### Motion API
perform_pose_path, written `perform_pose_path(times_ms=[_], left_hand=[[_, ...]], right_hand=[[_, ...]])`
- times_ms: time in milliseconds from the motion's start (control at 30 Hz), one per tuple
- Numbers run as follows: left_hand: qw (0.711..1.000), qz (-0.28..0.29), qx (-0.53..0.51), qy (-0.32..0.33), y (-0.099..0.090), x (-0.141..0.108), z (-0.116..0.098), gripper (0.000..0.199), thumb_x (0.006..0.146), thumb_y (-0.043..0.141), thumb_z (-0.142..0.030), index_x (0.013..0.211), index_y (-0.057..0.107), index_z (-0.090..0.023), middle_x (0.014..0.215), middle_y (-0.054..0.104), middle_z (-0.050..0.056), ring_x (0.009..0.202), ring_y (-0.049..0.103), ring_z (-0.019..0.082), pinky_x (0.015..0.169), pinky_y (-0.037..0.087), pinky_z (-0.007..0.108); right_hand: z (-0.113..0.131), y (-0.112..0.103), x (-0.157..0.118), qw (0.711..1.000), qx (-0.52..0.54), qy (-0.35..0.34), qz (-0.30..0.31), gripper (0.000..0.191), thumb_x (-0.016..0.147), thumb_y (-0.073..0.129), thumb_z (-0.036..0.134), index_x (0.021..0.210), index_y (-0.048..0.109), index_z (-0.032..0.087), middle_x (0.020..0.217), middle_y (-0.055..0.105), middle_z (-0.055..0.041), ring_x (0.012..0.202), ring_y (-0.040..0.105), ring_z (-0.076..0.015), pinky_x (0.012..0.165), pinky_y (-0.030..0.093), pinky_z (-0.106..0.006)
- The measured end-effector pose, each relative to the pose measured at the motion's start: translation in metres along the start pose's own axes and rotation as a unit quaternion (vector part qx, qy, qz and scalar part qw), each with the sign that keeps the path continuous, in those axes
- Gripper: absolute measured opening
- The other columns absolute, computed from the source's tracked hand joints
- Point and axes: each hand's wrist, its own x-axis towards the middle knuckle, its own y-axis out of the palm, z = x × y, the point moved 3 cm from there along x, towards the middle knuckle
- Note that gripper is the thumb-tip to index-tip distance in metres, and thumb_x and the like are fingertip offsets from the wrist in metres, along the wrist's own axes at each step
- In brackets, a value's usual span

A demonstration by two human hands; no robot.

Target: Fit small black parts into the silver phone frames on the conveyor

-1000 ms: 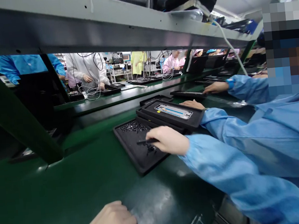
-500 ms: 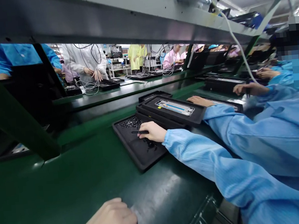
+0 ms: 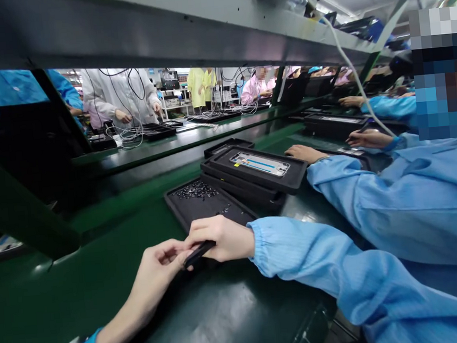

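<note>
My right hand [image 3: 222,237], in a blue sleeve, is closed around slim black tweezers [image 3: 199,254], held over the near edge of a shallow black tray [image 3: 179,205]. My left hand [image 3: 160,263] meets it there, thumb and fingers pinched together by the tip of the tweezers. Whatever lies between the left fingertips is hidden. Many tiny dark and shiny parts [image 3: 198,190] are heaped at the tray's far end, and a few lie scattered near its right side. Behind the tray, a phone frame [image 3: 260,163] with a blue strip rests in the top one of stacked black trays [image 3: 222,164].
A co-worker's hand [image 3: 305,153] touches the stack's right side, and another hand [image 3: 369,139] is farther right. A grey shelf beam [image 3: 160,30] crosses overhead, with a green post [image 3: 24,211] at left. The green bench [image 3: 103,289] runs beneath. People work across the bench.
My left hand has risen from the bottom edge to meet my right hand. My right hand has drawn back with the tweezers to the tray's near edge. The view has shifted slightly.
</note>
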Motion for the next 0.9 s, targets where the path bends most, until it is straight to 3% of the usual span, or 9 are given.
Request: perform_pose_path(times_ms=[67,167,300,400,500,767,900], left_hand=[[0.999,0.007,-0.03,-0.03,0.002,-0.001,0.006,0.024,0.068,0.068,-0.036,0.067,0.066,-0.012,0.057,0.063,0.001,0.056,0.054,0.011,0.057,0.043,0.02],[0.993,0.001,-0.091,-0.069,0.003,-0.005,0.014,0.023,0.065,0.072,-0.033,0.068,0.067,-0.011,0.055,0.064,0.002,0.053,0.054,0.01,0.055,0.043,0.018],[0.981,0.001,-0.154,-0.119,0.005,-0.003,0.022,0.031,0.063,0.075,-0.032,0.081,0.067,-0.008,0.066,0.07,0.006,0.06,0.061,0.012,0.06,0.048,0.019],[0.973,-0.001,-0.184,-0.139,0.006,-0.001,0.026,0.039,0.064,0.076,-0.032,0.09,0.064,-0.007,0.076,0.072,0.009,0.07,0.066,0.015,0.068,0.052,0.022],[0.97,-0.004,-0.201,-0.139,0.006,-0.002,0.027,0.044,0.064,0.076,-0.033,0.094,0.061,-0.007,0.08,0.072,0.01,0.074,0.067,0.017,0.072,0.053,0.025],[0.974,0.001,-0.19,-0.126,0.006,-0.003,0.024,0.032,0.063,0.076,-0.036,0.074,0.065,-0.008,0.073,0.071,0.009,0.067,0.066,0.015,0.064,0.052,0.021],[0.972,-0.012,-0.197,-0.126,0.007,-0.004,0.023,0.029,0.064,0.075,-0.035,0.072,0.067,-0.009,0.069,0.07,0.006,0.06,0.063,0.011,0.059,0.05,0.018]], right_hand=[[0.0,0.0,-0.001,1.0,0.005,-0.003,0.007,0.015,0.078,0.056,0.011,0.091,0.065,0.013,0.084,0.064,-0.0046,0.074,0.06,-0.0108,0.068,0.045,-0.018],[-0.017,-0.017,-0.002,0.999,0.003,0.045,0.012,0.015,0.077,0.06,0.013,0.09,0.066,0.017,0.082,0.066,-0.0022,0.074,0.061,-0.0117,0.068,0.046,-0.019],[-0.057,-0.044,-0.008,0.983,-0.068,0.172,0.016,0.008,0.073,0.063,0.01,0.077,0.068,0.015,0.075,0.067,-0.0029,0.073,0.062,-0.0144,0.07,0.045,-0.022],[-0.075,-0.046,-0.015,0.976,-0.081,0.199,0.04,0.006,0.07,0.067,0.009,0.073,0.069,0.013,0.074,0.066,-0.0034,0.073,0.062,-0.0141,0.072,0.045,-0.022],[-0.077,-0.038,-0.017,0.979,-0.073,0.184,0.051,0.003,0.069,0.069,0.012,0.072,0.07,0.013,0.074,0.065,-0.0035,0.073,0.061,-0.0136,0.072,0.044,-0.022],[-0.078,-0.027,-0.018,0.967,-0.119,0.211,0.083,0.007,0.075,0.065,0.019,0.075,0.07,0.014,0.082,0.063,-0.0057,0.078,0.06,-0.0153,0.072,0.044,-0.024],[-0.071,-0.028,-0.017,0.971,-0.102,0.206,0.06,0.008,0.076,0.063,0.016,0.076,0.069,0.012,0.079,0.063,-0.0057,0.075,0.058,-0.0144,0.07,0.042,-0.023]])
